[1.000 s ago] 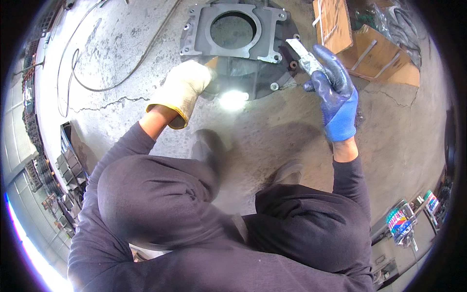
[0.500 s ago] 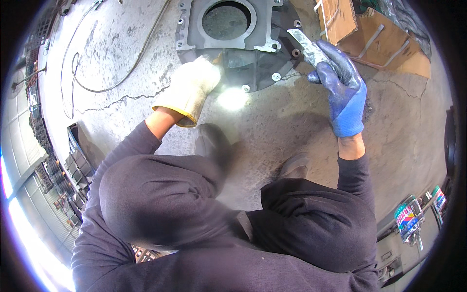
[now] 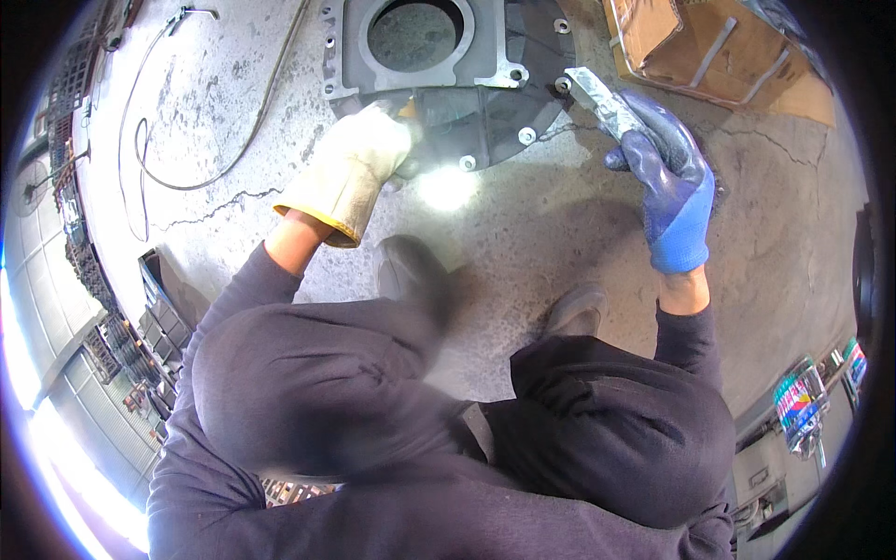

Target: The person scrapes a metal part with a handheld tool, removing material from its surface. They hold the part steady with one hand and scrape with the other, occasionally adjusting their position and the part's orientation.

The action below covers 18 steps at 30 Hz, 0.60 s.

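A dark grey metal casting (image 3: 448,126) with a large round opening and bolt holes along its edge lies flat on the concrete. My left hand (image 3: 369,145), in a pale glove with yellow trim, rests at its near left edge. The fingers look curled together there, by a small brownish-yellow piece (image 3: 408,108); glare hides what they grip. To the right of the casting, my right hand (image 3: 667,173), in a blue coated glove, is closed around a flat silver-grey bar (image 3: 605,101). The bar's far end sticks out beyond the fingers, pointing up and left.
A torn cardboard box (image 3: 714,56) stands at the far right. A thin hose (image 3: 245,149) loops over the floor at the left. Between my two shoes (image 3: 577,310) is stained concrete. A plastic bottle (image 3: 800,406) with a colourful label is at the lower right.
The casting and my left hand appear slightly farther left, while my right hand with the bar sits a little lower and farther right. Both grips look the same.
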Motion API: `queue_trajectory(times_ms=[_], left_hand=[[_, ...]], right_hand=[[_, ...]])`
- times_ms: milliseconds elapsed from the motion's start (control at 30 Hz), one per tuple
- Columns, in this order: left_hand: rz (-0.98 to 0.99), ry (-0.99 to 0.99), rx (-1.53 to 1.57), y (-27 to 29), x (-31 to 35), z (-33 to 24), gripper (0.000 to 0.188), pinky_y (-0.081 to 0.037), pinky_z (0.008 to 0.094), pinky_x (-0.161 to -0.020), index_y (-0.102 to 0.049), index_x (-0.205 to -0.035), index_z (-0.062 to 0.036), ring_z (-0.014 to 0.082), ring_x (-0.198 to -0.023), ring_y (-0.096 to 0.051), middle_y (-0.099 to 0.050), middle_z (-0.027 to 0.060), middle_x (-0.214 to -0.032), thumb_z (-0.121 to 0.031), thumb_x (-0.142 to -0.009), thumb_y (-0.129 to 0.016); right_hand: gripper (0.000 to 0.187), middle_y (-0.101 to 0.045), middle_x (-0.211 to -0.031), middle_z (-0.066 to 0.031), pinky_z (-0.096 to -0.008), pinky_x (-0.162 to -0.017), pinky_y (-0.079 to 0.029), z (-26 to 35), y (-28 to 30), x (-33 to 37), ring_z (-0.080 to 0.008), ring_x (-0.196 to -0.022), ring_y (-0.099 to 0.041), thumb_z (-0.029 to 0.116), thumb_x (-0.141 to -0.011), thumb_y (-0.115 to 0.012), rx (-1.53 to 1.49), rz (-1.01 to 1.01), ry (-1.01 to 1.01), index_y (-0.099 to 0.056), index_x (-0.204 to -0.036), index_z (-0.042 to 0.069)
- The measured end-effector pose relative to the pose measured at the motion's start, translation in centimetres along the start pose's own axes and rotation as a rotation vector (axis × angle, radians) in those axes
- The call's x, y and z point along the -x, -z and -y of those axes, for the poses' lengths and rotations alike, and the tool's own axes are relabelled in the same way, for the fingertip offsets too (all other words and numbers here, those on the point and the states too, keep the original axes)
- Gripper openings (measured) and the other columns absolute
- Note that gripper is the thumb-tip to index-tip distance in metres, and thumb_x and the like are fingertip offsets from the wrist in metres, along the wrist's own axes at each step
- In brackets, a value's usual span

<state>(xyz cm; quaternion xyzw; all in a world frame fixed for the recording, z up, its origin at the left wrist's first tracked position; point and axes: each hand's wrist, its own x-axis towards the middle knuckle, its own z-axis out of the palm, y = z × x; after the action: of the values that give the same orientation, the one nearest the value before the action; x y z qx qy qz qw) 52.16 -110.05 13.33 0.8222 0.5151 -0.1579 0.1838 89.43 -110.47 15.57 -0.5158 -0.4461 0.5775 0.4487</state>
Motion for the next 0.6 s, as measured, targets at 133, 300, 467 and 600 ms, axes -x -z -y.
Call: queue_trajectory(times_ms=[133,300,467,600], left_hand=[[0.153,0.532,0.841,2.0,0.4,-1.0,0.034,-0.061,0.0321,-0.063,-0.078,-0.116,-0.0014,0.0208,-0.063,-0.076,-0.081,0.0144,-0.082,-0.031,-0.105,-0.065],[0.118,0.511,0.803,3.0,0.8,-2.4,0.022,-0.061,0.033,-0.071,-0.077,-0.114,-0.0111,0.0206,-0.072,-0.078,-0.082,0.0097,-0.089,-0.022,-0.101,-0.062],[-0.138,0.442,0.602,1.9,0.9,-2.8,0.021,-0.06,0.0317,-0.064,-0.077,-0.117,-0.0074,0.016,-0.066,-0.076,-0.083,0.0092,-0.088,-0.02,-0.101,-0.07],[-0.114,0.259,0.451,1.3,0.6,-2.0,0.024,-0.06,0.0303,-0.065,-0.076,-0.118,-0.0038,0.0151,-0.069,-0.076,-0.083,0.0088,-0.088,-0.021,-0.103,-0.071]], right_hand=[[0.04,-0.074,-0.131,-0.0134,-0.0331,-0.086,-0.063,-0.3,0.2,0.2,-0.0201,-0.103,-0.075,0.011,-0.105,-0.07,0.009,-0.014,0.02,-0.068,-0.143,-0.002],[0.04,-0.074,-0.13,-0.0129,-0.0335,-0.087,-0.064,-0.3,0.2,0.2,-0.0203,-0.102,-0.075,0.012,-0.105,-0.071,0.009,0.022,0.005,-0.068,-0.142,-0.002],[0.039,-0.074,-0.128,-0.0124,-0.0322,-0.086,-0.064,-0.3,-0.5,-0.1,-0.0188,-0.099,-0.075,0.011,-0.104,-0.07,-0.03,0.016,0.017,-0.069,-0.141,-0.002],[0.037,-0.075,-0.128,-0.012,-0.0311,-0.084,-0.064,-0.2,-1.2,-0.1,-0.0178,-0.095,-0.075,0.009,-0.104,-0.07,-0.018,0.026,0.018,-0.07,-0.139,-0.001]])
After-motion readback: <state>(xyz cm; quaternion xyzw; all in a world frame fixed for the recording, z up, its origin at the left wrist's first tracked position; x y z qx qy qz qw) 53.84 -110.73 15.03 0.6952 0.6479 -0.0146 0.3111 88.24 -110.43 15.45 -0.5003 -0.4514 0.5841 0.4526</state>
